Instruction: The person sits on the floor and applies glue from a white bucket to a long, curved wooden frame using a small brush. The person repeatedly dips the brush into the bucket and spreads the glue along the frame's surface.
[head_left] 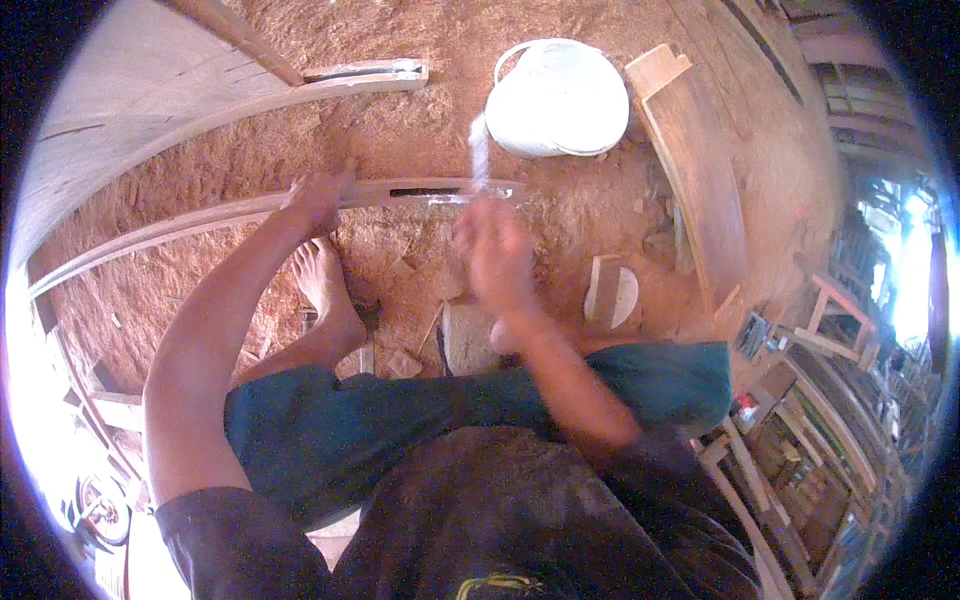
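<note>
A long, narrow wooden beam (pixel 240 207) lies across the sawdust ahead of me, with a dark slot cut near its right end. White smears show beside that slot. My left hand (pixel 318 202) is closed around the beam left of the slot, pressing on it. Over the beam's right end is my right hand (pixel 495 240), smeared by motion and closed on a pale, stick-like tool (pixel 480 155) that points away from me. The tool is too blurred to name. Its tip is close to a white bucket (pixel 560 100).
A second beam (pixel 365 78) with a slot lies further off, beside a large pale board (pixel 130 100). A brown plank (pixel 690 170) lies at the right. A wood offcut (pixel 605 290) and a block (pixel 470 335) sit near my feet. Timber (pixel 820 420) is piled at far right.
</note>
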